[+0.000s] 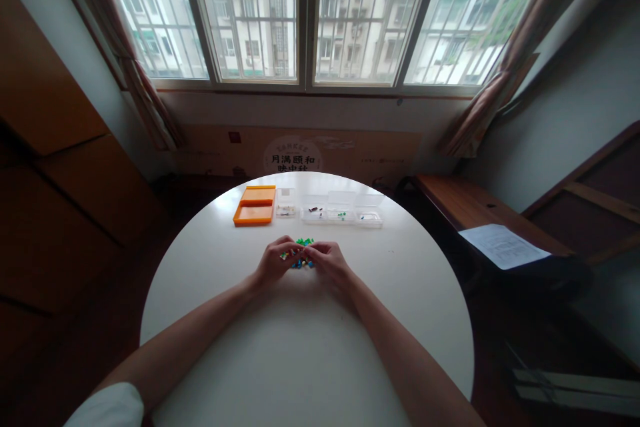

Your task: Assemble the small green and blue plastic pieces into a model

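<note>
My left hand (278, 257) and my right hand (329, 259) meet over a small pile of coloured pieces (305, 241) on the white round table (300, 333). The pieces are tiny, mostly green and blue with some yellow and orange. Both hands are closed in a pinch, thumb and fingertips together, the two sets of fingertips almost touching. Whatever lies between them is too small to make out. Part of the pile is hidden behind the fingers.
Beyond the hands lie an orange tray (254, 221), a small clear box (286, 212) and a row of open clear compartments (320, 216) holding small dark and green pieces. A wooden bench (450, 200) with a paper sheet (503, 245) stands right. A cardboard panel (375, 147) leans below the window.
</note>
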The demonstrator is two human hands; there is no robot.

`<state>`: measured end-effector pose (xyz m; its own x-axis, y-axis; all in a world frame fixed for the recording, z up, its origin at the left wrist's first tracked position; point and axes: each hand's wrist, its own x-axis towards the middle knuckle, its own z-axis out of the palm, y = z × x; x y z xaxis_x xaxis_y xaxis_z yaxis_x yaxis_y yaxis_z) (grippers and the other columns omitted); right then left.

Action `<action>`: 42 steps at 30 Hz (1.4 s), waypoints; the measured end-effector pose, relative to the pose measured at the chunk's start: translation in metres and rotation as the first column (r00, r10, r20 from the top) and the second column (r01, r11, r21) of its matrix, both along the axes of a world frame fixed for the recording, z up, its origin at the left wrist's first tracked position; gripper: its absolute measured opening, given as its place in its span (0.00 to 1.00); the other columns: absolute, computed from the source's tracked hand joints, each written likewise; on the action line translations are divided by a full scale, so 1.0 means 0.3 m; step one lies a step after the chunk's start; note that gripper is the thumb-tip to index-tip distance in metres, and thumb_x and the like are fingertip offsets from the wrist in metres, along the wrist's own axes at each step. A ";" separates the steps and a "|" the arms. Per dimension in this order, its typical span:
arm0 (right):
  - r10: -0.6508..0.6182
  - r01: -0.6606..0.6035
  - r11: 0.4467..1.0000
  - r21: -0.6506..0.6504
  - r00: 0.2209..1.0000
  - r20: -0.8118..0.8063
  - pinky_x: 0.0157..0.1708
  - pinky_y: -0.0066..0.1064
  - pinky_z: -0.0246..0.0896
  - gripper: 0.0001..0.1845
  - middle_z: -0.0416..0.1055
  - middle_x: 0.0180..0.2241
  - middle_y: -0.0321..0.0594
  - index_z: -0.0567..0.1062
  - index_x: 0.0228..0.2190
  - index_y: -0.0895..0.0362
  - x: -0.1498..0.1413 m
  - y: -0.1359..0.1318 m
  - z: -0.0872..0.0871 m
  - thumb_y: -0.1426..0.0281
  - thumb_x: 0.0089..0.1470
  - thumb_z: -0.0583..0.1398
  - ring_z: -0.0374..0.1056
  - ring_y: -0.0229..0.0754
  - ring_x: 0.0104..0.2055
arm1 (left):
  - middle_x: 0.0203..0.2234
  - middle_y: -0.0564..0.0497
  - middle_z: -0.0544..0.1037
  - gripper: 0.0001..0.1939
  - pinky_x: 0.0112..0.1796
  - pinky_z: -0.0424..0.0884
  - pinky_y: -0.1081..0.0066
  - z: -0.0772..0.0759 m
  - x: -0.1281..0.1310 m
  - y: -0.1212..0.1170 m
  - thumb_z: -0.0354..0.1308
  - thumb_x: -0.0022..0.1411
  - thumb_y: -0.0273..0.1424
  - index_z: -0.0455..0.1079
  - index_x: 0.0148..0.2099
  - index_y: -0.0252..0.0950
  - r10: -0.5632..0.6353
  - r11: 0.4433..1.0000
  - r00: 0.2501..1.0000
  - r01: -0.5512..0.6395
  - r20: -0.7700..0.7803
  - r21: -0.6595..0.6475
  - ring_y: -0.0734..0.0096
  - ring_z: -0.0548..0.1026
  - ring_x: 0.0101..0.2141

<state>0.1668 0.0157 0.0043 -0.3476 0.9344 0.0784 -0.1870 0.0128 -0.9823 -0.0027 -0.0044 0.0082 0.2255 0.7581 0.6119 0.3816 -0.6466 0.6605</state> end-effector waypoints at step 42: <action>-0.009 0.009 1.000 -0.014 0.999 -0.031 0.24 0.27 0.56 0.16 0.72 0.21 0.38 0.77 0.25 0.61 -0.006 -0.003 0.003 0.60 0.37 0.66 0.63 0.35 0.22 | 0.23 0.52 0.70 0.08 0.26 0.66 0.77 -0.003 -0.001 0.000 0.58 0.56 0.32 0.75 0.32 0.33 0.092 0.996 0.996 -0.092 -0.006 -0.016 0.78 0.68 0.24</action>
